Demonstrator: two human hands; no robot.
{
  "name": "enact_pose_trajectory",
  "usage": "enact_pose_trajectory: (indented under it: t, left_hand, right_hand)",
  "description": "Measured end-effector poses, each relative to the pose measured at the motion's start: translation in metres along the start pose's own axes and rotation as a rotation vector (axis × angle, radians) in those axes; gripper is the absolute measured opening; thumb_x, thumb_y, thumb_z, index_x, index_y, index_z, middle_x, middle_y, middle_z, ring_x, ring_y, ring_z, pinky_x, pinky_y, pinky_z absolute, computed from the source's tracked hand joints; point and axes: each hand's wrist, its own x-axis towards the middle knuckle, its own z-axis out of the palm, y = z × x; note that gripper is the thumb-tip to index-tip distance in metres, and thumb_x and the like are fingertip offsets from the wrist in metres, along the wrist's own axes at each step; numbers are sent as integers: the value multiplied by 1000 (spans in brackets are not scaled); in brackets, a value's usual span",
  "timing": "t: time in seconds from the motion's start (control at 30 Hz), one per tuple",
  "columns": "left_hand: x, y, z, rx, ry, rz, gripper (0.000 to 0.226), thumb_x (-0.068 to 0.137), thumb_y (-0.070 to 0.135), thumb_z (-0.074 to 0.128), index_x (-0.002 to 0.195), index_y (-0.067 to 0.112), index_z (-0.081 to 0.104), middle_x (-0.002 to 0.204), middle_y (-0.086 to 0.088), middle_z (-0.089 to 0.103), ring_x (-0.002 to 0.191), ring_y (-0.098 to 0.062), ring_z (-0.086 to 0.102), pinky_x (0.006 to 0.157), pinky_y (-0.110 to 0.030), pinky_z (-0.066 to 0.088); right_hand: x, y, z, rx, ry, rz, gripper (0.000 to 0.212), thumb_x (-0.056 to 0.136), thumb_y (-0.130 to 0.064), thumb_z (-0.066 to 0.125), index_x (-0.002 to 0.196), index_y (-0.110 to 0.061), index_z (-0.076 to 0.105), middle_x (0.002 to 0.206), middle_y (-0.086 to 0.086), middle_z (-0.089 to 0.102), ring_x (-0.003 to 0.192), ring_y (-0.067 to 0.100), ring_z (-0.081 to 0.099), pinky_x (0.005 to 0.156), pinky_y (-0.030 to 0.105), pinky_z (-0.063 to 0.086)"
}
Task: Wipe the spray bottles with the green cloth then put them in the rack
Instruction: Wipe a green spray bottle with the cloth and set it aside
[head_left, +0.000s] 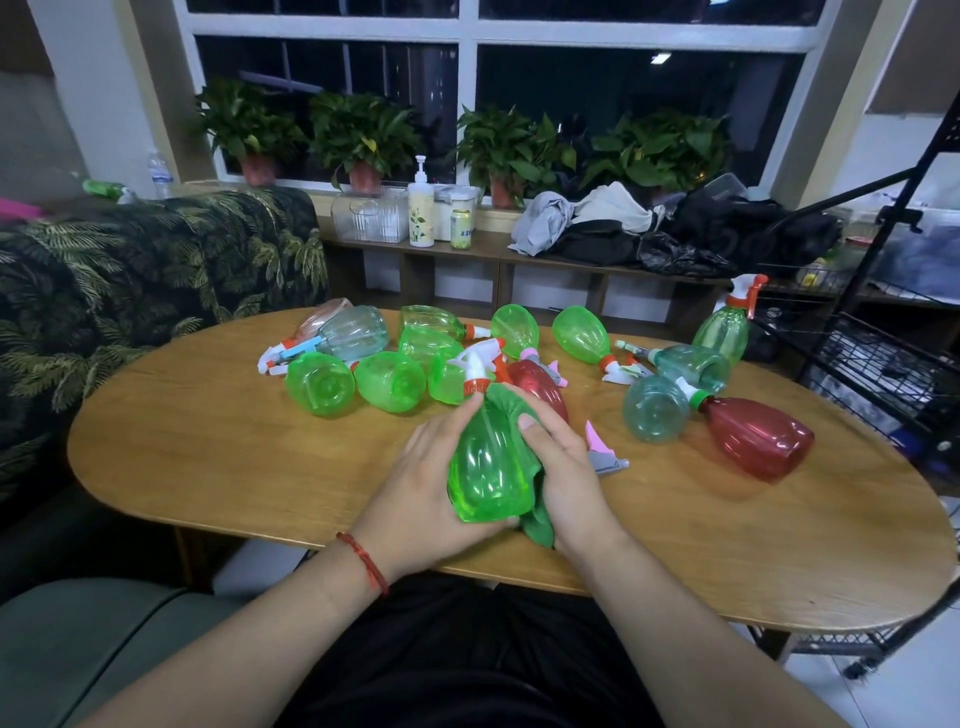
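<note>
- The fingers (452, 422) of the left hand (431, 488) are kept close together and laid along the left flank of the green spray bottle (488, 467). The index tip reaches up by the neck, and the base is cupped at the heel of the hand.
- The thumb (530, 423) of the right hand (569, 467) is pressed onto the green cloth (511, 408), which is pinned against the bottle's right shoulder. The other fingers are hidden behind cloth and bottle, so how they lie cannot be told.
- The cloth is wrapped round the far and right sides of the bottle, and a corner hangs out below the right palm.
- The bottle is held tilted over the near middle of the wooden table (234, 441), base toward the person. Its white and orange trigger head (478, 366) points away.
- A red string bracelet (363, 561) is worn on the left wrist.
- Just right of the right hand, a loose pink and grey trigger (602, 452) lies on the table.
- Behind the hands, more spray bottles are scattered on their sides: bright green bottles (319, 384), teal bottles (655, 408), and a dark red bottle (758, 436) at the right. A second red bottle (535, 376) lies just behind the cloth.
- An upright green bottle (722, 332) is seen past the table's far right edge, beside the black wire rack (883, 374). Whether it stands on the rack cannot be told.
</note>
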Motion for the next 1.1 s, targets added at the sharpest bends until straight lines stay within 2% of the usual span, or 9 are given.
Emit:
enact_pose_trajectory:
  t: [0.17, 0.33, 0.47, 0.63, 0.77, 0.83, 0.93, 1.0, 1.1]
  left_hand:
    - [-2, -2, -2, -40, 68, -120, 124, 68, 65, 92, 167, 31, 25, 159, 14, 43, 149, -5, 38, 123, -25, 31]
    - [1, -8, 0, -143, 191, -288, 117, 66, 63, 87, 165, 35, 31, 153, 19, 48, 145, -2, 43, 119, -25, 37]
    - [2, -16, -2, -178, 232, -324, 113, 67, 58, 85, 164, 33, 32, 156, 20, 45, 148, -4, 41, 123, -38, 39]
    - [3, -8, -5, -150, 183, -293, 115, 66, 63, 87, 164, 37, 33, 155, 15, 49, 146, -4, 43, 120, -28, 37]
    - [0, 2, -8, -71, 74, -81, 118, 68, 61, 94, 164, 24, 36, 157, 18, 46, 147, -4, 43, 122, -23, 34]
    - [-2, 5, -8, -82, 15, -6, 121, 68, 60, 96, 165, 25, 33, 159, 19, 44, 148, -5, 43, 122, -25, 34]
    - [-2, 6, -6, -75, -22, -6, 125, 67, 66, 94, 166, 32, 27, 163, 18, 35, 154, -10, 35, 126, -34, 33]
    - [-1, 4, -3, -20, -13, 7, 126, 69, 68, 92, 167, 28, 25, 165, 16, 32, 156, -13, 30, 127, -40, 32]
    - [1, 2, 0, -12, -4, 22, 123, 72, 63, 93, 167, 23, 26, 161, 13, 39, 151, -14, 38, 125, -37, 35]
  right_hand:
    - [-4, 2, 2, -182, -58, -126, 37, 112, -12, 53, 144, -23, 66, 147, 2, 67, 140, 24, 60, 121, 52, 44]
    - [-9, 5, 3, -558, -120, -367, 39, 107, -11, 59, 144, -19, 67, 158, -9, 55, 151, 12, 46, 127, 34, 35]
    - [-12, 10, 4, -687, -165, -464, 39, 105, -10, 65, 144, -20, 68, 161, -10, 52, 152, 15, 44, 126, 42, 37]
    - [-7, 8, 3, -569, -110, -353, 39, 109, -13, 59, 145, -24, 66, 157, -12, 56, 150, 12, 47, 127, 41, 36]
    - [-5, -2, 4, -97, -37, -99, 34, 108, -20, 56, 140, -25, 70, 142, 5, 70, 135, 27, 64, 119, 53, 45]
    - [-2, -5, 1, 63, 19, 28, 35, 107, -25, 57, 139, -22, 70, 139, 11, 71, 132, 32, 66, 119, 59, 44]
    - [0, -5, -4, 68, 17, 63, 35, 109, -28, 57, 141, -21, 69, 141, 13, 70, 135, 34, 64, 121, 61, 41]
    - [1, -4, -4, 41, 18, 39, 34, 110, -23, 55, 141, -19, 69, 140, 13, 70, 133, 34, 65, 120, 61, 43]
    - [1, -1, -4, 16, 13, -10, 34, 110, -17, 54, 141, -18, 69, 140, 13, 70, 134, 34, 64, 119, 60, 43]
